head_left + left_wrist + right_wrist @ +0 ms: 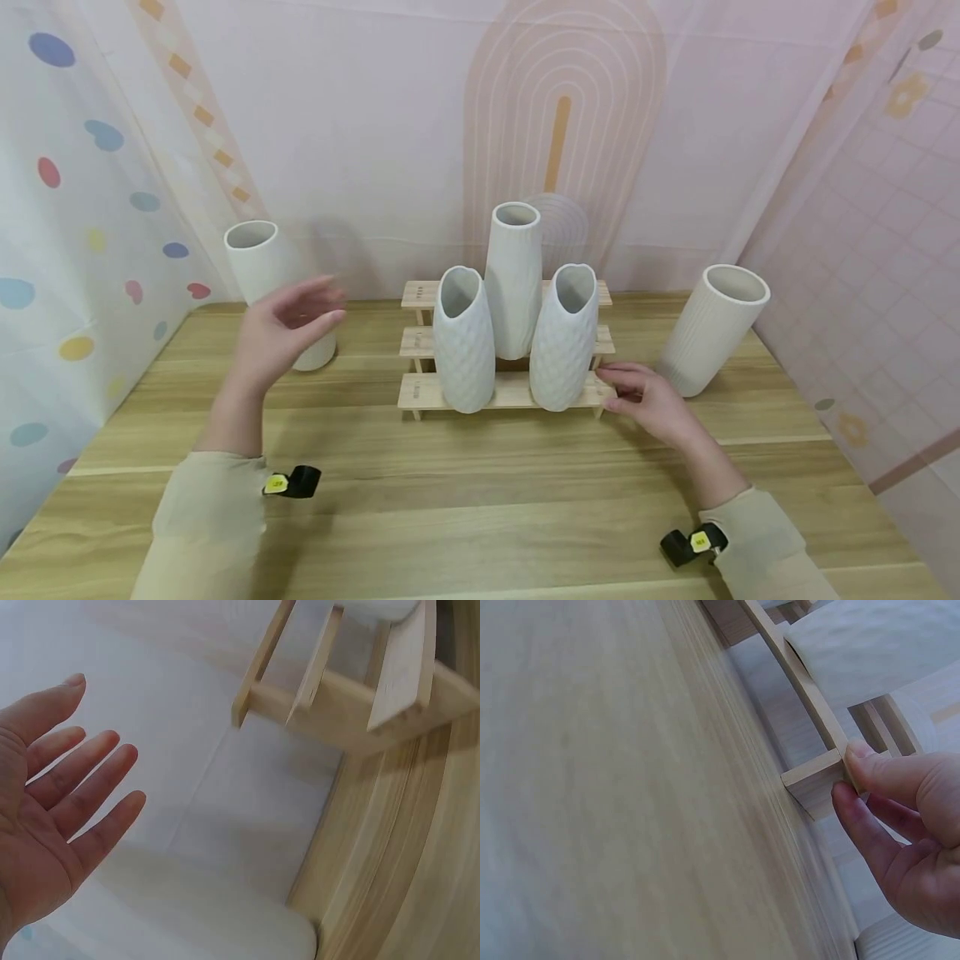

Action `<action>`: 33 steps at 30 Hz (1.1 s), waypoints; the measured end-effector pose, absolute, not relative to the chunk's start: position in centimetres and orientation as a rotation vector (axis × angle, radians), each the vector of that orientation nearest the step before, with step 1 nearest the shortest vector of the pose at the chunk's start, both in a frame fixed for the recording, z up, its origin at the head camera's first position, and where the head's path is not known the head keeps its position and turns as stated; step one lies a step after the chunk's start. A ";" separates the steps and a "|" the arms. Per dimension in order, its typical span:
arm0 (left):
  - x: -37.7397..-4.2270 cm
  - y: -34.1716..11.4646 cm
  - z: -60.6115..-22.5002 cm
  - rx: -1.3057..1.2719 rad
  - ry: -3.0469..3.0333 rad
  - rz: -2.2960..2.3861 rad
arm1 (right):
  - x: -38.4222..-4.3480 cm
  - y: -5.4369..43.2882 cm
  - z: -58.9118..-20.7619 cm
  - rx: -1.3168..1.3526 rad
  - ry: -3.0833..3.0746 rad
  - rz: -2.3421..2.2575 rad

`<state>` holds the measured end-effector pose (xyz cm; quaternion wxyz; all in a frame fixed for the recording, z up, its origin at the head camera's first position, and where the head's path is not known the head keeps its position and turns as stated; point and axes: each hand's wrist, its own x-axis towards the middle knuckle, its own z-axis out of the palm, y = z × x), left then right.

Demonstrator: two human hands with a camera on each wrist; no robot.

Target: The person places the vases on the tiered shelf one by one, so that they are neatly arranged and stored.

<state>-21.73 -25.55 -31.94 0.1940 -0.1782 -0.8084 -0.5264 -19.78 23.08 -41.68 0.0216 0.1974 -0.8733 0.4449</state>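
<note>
"Wooden stand (423, 392), then. Where is it from the hands?"

"On the table (465, 517), directly left of the right hand (652, 407) and well to the right of the left hand (281, 333). The right hand pinches the nearer end of the lowest shelf (512, 390) between thumb (889, 776) and forefinger (866, 829)."

"And the left?"

"Raised, fingers straight and a little apart, holding nothing. A smooth-looking vase (258, 271) stands behind it; I can't tell how close."

"How would you handle this well?"

"It looks like steadying or nudging the stand while it's loaded. I'd grip only the wood, move slowly, and mind the ribbed vase (705, 342) just behind the right hand. The near scaly vase (562, 358), left of those fingertips, worries me: its base looks close to the shelf's front edge, so a jolt could tip it. Using the left hand at the far end would probably keep things level."

"Count everything."

"One stand, three shelves. Five white vases: two scaly ones on the lowest shelf, the near one and, farther from the right hand, the far scaly vase (467, 358); one tall vase (516, 283) between them on the middle shelf (416, 342); two on the table, one behind each hand."
</note>
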 end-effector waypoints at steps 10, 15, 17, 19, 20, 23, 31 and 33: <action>-19.8 -31.1 -31.4 -0.346 -2.103 -1.647 | -19.7 23.0 -41.6 0.622 -2.694 1.379; -19.3 -33.2 -31.5 -0.201 -2.148 -1.586 | -19.7 23.0 -41.5 0.621 -2.697 1.374; -19.2 -33.6 -31.6 -0.136 -2.145 -1.574 | -19.6 23.1 -41.5 0.619 -2.701 1.379; -19.3 -33.8 -31.6 -0.071 -2.159 -1.529 | -19.6 23.0 -41.4 0.619 -2.699 1.382; -19.4 -33.8 -31.6 -0.044 -2.163 -1.515 | -19.6 23.0 -41.4 0.620 -2.698 1.385; -19.9 -33.8 -31.5 0.033 -2.219 -1.447 | -19.6 23.0 -41.5 0.623 -2.698 1.383; -21.8 -33.5 -30.7 0.067 -2.349 -1.369 | -19.7 23.0 -41.6 0.623 -2.698 1.384; -22.4 -33.4 -30.7 0.070 -2.365 -1.383 | -19.7 23.1 -41.6 0.620 -2.697 1.385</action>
